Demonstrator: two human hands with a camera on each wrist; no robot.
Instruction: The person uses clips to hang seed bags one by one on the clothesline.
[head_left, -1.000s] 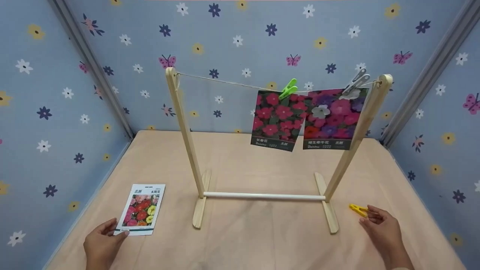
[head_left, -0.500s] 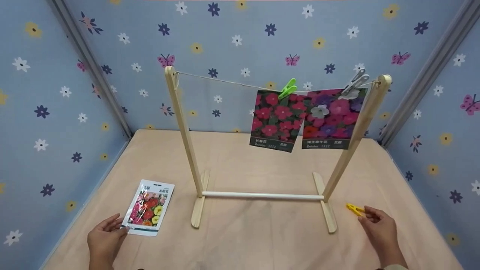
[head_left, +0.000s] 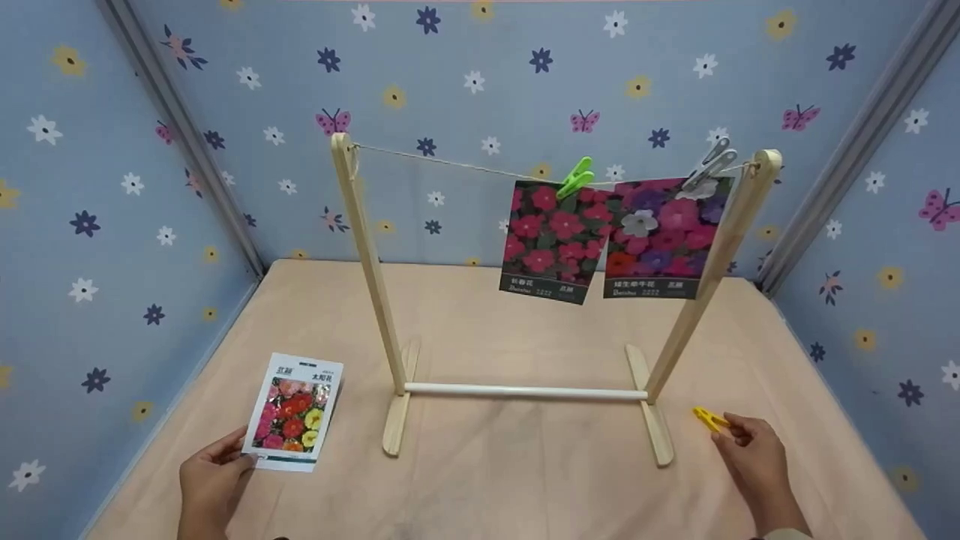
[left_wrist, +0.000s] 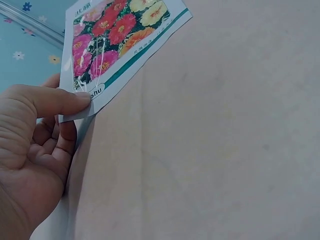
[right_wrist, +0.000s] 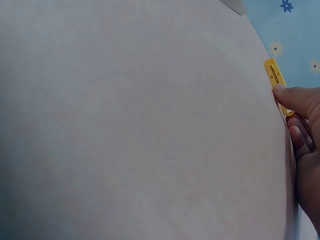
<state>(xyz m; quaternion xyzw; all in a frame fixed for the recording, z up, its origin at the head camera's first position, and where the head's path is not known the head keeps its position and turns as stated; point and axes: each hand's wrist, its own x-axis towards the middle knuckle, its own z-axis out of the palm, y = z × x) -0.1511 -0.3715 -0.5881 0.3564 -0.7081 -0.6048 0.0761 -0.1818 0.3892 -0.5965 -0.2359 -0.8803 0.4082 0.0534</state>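
Note:
My left hand (head_left: 214,480) pinches the lower left corner of a white seed packet (head_left: 294,412) printed with red, pink and yellow flowers. In the left wrist view the thumb lies over the front of the packet (left_wrist: 120,35), fingers behind it. At the right, my right hand (head_left: 757,457) pinches a yellow clothespin (head_left: 709,419) between thumb and fingers, just above the cloth. The right wrist view shows the thumb on the clothespin (right_wrist: 274,72). Between the hands stands a wooden rack (head_left: 367,262) with a string (head_left: 450,163) tied across its top.
A red-flower packet (head_left: 555,240) hangs from the string by a green clothespin (head_left: 577,178). Beside it, a mixed-flower packet (head_left: 660,240) hangs from a grey clothespin (head_left: 711,165), partly behind the right post. A white bar (head_left: 525,391) joins the rack's feet. Patterned walls (head_left: 480,75) enclose the peach cloth (head_left: 480,480).
My left hand has lifted the packet and moved it slightly right, tilting it about. The right hand with the yellow clothespin has shifted slightly left. The hanging packets look unchanged.

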